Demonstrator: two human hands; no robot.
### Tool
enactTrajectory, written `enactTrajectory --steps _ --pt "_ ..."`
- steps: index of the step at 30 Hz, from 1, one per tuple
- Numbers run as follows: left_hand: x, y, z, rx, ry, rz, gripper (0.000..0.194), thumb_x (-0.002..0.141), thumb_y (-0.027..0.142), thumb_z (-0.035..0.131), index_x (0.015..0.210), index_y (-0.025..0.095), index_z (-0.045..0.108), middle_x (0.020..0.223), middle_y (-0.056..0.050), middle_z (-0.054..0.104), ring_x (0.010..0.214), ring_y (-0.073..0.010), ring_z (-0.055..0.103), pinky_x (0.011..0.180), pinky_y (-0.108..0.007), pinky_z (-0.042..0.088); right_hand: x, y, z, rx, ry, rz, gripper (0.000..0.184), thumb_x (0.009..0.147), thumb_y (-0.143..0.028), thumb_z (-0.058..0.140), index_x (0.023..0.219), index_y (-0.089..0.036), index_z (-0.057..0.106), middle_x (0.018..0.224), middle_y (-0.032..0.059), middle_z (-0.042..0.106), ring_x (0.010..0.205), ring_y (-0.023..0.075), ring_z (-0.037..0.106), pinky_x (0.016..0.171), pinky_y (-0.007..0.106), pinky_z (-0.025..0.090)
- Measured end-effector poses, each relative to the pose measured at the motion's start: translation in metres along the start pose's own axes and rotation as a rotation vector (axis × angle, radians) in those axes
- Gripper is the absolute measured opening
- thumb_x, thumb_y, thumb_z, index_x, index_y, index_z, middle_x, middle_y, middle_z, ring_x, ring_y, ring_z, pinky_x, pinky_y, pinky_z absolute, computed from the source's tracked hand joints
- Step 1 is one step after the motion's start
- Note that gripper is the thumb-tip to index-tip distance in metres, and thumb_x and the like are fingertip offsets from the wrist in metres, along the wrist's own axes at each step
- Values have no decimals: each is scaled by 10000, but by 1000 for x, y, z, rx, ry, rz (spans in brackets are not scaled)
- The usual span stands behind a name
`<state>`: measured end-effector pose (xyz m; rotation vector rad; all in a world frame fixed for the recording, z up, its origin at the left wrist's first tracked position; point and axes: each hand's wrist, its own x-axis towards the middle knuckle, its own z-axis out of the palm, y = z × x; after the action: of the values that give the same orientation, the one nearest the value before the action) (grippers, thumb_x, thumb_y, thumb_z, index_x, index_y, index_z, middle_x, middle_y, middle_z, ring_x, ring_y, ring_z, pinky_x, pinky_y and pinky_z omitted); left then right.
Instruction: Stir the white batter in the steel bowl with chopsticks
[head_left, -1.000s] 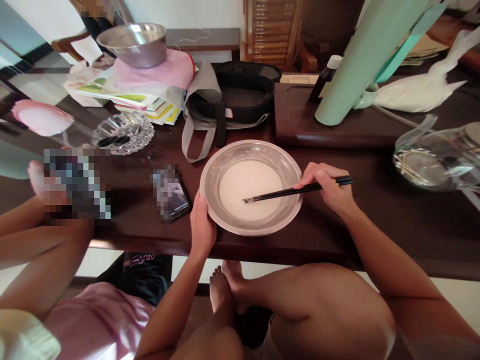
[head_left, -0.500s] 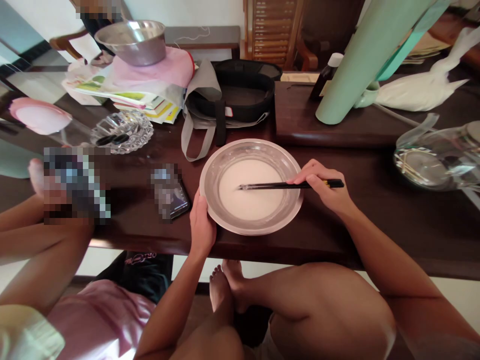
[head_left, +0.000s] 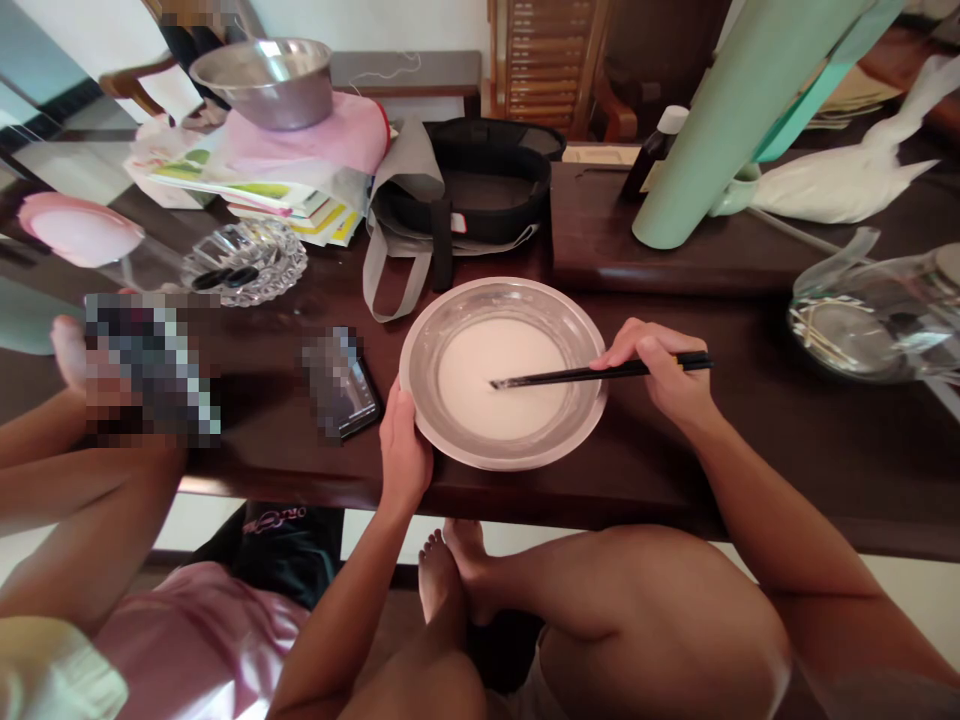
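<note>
Bare hands [head_left: 673, 382], pale shorts [head_left: 534, 690]

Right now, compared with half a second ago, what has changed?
The right hand and the chopsticks it holds have shifted rightward, their tips moving right across the white contents. Nothing was taken up or released. The left hand stays against the bowl, which hasn't visibly moved.

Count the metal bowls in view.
2: the front bowl, on the table, touching the left hand; the back bowl, on the pink cloth at upper left.
</note>
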<state>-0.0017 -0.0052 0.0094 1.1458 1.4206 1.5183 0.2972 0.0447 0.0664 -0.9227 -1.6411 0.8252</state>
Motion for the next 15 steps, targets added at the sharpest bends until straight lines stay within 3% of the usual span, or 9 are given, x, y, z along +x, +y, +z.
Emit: enactTrajectory --steps 4,6,10,15 --pt "-1 2 0 4 3 -4 517 1057 552 465 1390 190 624 1425 -51 546 1399 -227 448 1233 -294 302 0 -1 0 -29 -120 -31 279 981 -419 574 849 -323 802 787 19 784 821 237 696 749 415 561" --pt "-1 1 0 -7 10 -7 505 1056 546 473 1383 195 631 1425 -46 547 1395 -228 453 1234 -300 301 1 -1 0 -78 -101 -46 261 980 -399 582 864 -326 804 813 19 790 853 239 688 771 415 553" --pt "-1 -1 -1 -4 8 -6 509 1052 555 473 1384 203 633 1405 -50 562 1386 -234 463 1238 -320 301 0 1 -1 -18 12 -17 338 987 -440 551 783 -316 791 770 20 770 740 224 685 704 403 550" --pt "-1 2 0 -3 2 -11 507 1055 550 470 1389 204 631 1402 -51 564 1393 -237 456 1241 -317 297 1 0 1 -80 -93 -46 296 975 -435 576 829 -307 799 772 24 781 829 243 681 761 423 553"
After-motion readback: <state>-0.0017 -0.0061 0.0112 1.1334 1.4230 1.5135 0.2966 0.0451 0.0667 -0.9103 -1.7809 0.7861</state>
